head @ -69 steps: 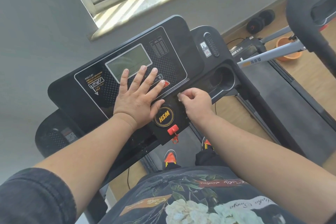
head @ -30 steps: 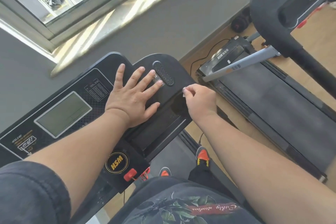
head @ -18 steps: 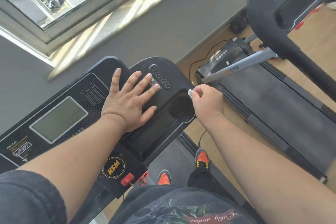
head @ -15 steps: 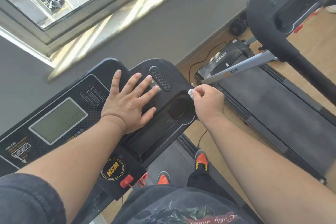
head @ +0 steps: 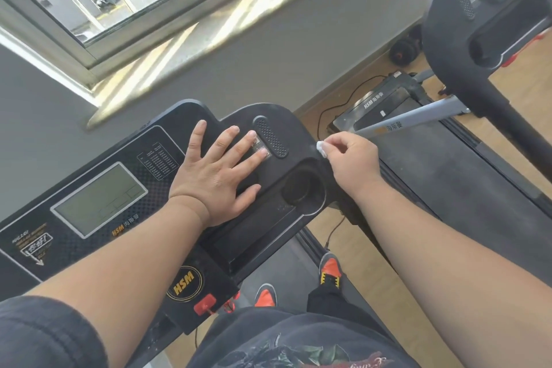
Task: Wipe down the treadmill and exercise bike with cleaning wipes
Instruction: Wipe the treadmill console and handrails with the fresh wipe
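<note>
Since the earlier frames the right hand (head: 351,163) is seen shifted from beside the cup recess (head: 301,190) to the right edge of the treadmill console (head: 286,116). A small wadded wipe (head: 321,149) is pinched between its thumb and fingertips, touching that edge. The left hand (head: 215,172) is laid flat, fingers spread, on the console. The wipe is judged light, soft and easily dropped; a fuller pinch is advised.

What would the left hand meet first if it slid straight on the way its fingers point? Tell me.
Probably the oval speaker grille: the left hand lies flat on the treadmill console, fingertips right beside it.
</note>
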